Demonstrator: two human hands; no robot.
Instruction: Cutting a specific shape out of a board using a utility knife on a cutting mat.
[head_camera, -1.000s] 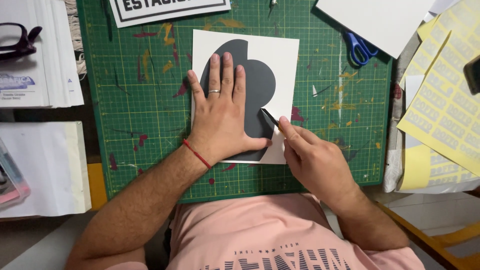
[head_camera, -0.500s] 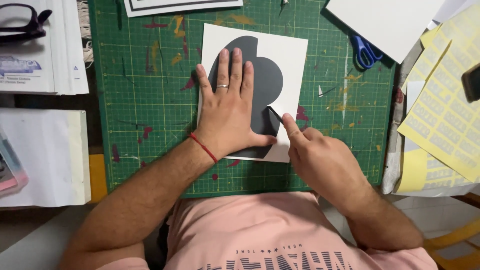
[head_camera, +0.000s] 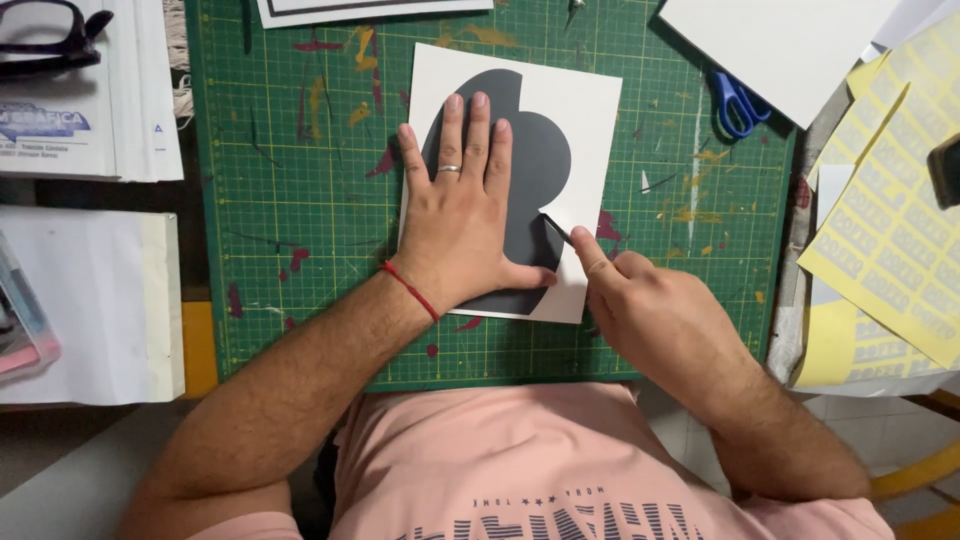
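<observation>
1. So, left hand (head_camera: 458, 235) lies flat, fingers spread, pinning the white square sheet with a dark grey shape (head_camera: 530, 170) onto the paint-stained green cutting mat (head_camera: 290, 200).
2. Right hand (head_camera: 650, 310) pinches a thin dark blade tool (head_camera: 556, 229) at the shape's edge.

Sheet (head_camera: 590, 110) on cutting mat (head_camera: 300, 200), scissors (head_camera: 738, 102) right, eyeglasses (head_camera: 45, 35) far left
</observation>
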